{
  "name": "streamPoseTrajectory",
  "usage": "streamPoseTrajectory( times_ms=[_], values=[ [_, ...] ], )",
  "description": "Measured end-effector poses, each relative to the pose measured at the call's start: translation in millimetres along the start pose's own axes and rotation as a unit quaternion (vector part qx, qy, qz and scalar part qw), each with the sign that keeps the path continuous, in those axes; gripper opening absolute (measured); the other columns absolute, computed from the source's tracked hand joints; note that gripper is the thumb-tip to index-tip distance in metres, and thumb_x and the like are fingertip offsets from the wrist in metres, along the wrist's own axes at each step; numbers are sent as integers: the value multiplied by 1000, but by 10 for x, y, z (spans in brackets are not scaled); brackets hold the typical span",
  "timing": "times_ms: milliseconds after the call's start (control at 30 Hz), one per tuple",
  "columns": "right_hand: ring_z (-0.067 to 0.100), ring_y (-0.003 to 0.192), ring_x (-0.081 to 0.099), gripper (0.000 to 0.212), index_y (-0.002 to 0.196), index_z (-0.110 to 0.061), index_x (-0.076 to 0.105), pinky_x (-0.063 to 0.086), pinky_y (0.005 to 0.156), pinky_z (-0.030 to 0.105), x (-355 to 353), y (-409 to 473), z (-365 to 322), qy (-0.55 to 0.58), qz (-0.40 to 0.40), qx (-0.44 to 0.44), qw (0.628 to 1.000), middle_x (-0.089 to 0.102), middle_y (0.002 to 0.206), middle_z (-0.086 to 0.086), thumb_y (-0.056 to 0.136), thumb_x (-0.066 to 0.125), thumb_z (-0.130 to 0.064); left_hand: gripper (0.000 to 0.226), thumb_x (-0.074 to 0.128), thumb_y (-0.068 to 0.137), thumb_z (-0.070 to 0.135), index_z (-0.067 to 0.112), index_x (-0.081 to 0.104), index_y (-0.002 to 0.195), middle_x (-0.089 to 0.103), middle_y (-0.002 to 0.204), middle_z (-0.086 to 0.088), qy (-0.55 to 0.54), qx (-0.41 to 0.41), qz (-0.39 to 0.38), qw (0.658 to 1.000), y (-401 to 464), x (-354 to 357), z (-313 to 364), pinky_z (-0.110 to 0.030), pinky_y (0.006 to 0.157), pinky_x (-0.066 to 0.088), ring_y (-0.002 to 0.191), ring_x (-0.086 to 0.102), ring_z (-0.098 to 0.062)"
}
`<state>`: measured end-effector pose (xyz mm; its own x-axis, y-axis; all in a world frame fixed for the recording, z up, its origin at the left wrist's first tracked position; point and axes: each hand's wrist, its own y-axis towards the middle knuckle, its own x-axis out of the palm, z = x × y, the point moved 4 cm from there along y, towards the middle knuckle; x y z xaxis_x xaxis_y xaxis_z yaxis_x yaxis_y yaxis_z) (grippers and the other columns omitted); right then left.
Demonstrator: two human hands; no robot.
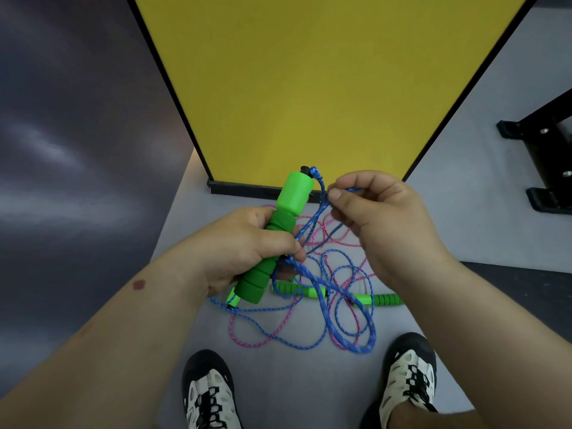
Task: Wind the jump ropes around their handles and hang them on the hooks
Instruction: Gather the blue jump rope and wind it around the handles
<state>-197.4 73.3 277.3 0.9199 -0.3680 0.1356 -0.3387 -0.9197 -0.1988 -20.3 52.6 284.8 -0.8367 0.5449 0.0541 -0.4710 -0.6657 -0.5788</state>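
My left hand point(244, 246) grips a green jump-rope handle point(292, 198) held tilted, top end up and away from me. A blue rope point(320, 196) leaves the handle's top and runs to my right hand point(380, 224), which pinches it between thumb and fingers just right of the handle. The blue rope drops in loose loops point(346, 317) to the floor. Two more green handles point(368, 300) lie on the floor below my hands, tangled with a pink rope point(340, 246).
A yellow panel with a black frame point(309, 88) stands straight ahead. A black metal rack foot point(541, 156) is at the right. My two shoes point(210, 394) stand on the grey floor near the rope pile. No hooks are in view.
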Motion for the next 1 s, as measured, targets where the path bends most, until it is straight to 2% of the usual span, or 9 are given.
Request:
streamPoseTrajectory(
  times_ms=[133, 233, 367, 433, 533, 633, 800, 900, 1000],
  values=[
    [22, 74, 63, 13, 88, -14, 71, 55, 84, 41, -56, 35, -19, 32, 25, 7, 999, 64, 82, 12, 87, 73, -1, 18, 64, 88, -8, 5, 60, 99, 66, 85, -15, 8, -3, 1, 1000, -8, 11, 15, -22, 49, 51, 54, 63, -17],
    [26, 74, 59, 14, 87, -15, 72, 52, 80, 39, 57, -23, 37, 23, -40, 34, 998, 62, 81, 14, 88, 71, -1, 17, 64, 88, -7, 2, 62, 102, 68, 83, -15, 4, 2, 1, 1000, -4, 9, 18, -23, 50, 51, 53, 63, -17],
    [19, 69, 65, 14, 89, -10, 69, 55, 70, 27, 208, -140, 107, 6, -112, 56, 992, 67, 78, 11, 89, 68, 4, 18, 63, 88, -9, 3, 64, 101, 66, 78, -12, -10, 9, -6, 1000, -6, 17, 26, -23, 49, 50, 54, 63, -16],
    [17, 67, 64, 14, 88, -10, 69, 54, 66, 24, 191, -134, 93, -14, -99, 41, 994, 67, 75, 8, 88, 69, 4, 18, 64, 87, -9, 3, 64, 101, 67, 73, -10, -7, 8, -7, 1000, -3, 16, 18, -23, 50, 50, 54, 63, -16],
    [19, 70, 61, 17, 83, -15, 70, 53, 69, 28, 98, -70, 47, -14, -52, 9, 999, 66, 76, 8, 86, 72, 2, 17, 65, 87, -9, 3, 62, 99, 66, 67, -6, 2, 2, -7, 1000, -3, 16, 16, -22, 50, 50, 53, 63, -16],
    [20, 72, 61, 17, 83, -15, 70, 54, 76, 35, 26, -20, 11, 4, -11, -17, 1000, 66, 74, 5, 87, 72, 1, 16, 66, 86, -7, 4, 62, 97, 65, 75, -12, 31, -3, -5, 1000, -5, 8, 10, -22, 46, 48, 53, 61, -15],
    [22, 75, 62, 15, 86, -14, 69, 55, 78, 35, -76, 42, -20, 27, 52, -29, 998, 64, 77, 7, 89, 70, 1, 16, 69, 85, -4, 6, 64, 96, 66, 74, -11, 50, -7, -8, 999, 20, -20, -22, -23, 49, 49, 54, 61, -16],
    [24, 74, 60, 16, 85, -15, 69, 52, 79, 40, 0, 14, 32, 31, 6, -1, 1000, 62, 76, 9, 90, 68, 0, 17, 68, 85, -6, 5, 64, 97, 67, 78, -13, 42, 3, -10, 999, 27, -23, -16, -24, 52, 51, 55, 61, -16],
    [27, 75, 58, 14, 89, -14, 68, 51, 77, 38, 116, -56, 85, 30, -52, 29, 998, 59, 81, 16, 90, 68, 0, 19, 68, 85, -7, 3, 64, 101, 67, 79, -12, 34, 6, -14, 999, 31, -15, -18, -23, 53, 51, 56, 62, -14]
  ],
)
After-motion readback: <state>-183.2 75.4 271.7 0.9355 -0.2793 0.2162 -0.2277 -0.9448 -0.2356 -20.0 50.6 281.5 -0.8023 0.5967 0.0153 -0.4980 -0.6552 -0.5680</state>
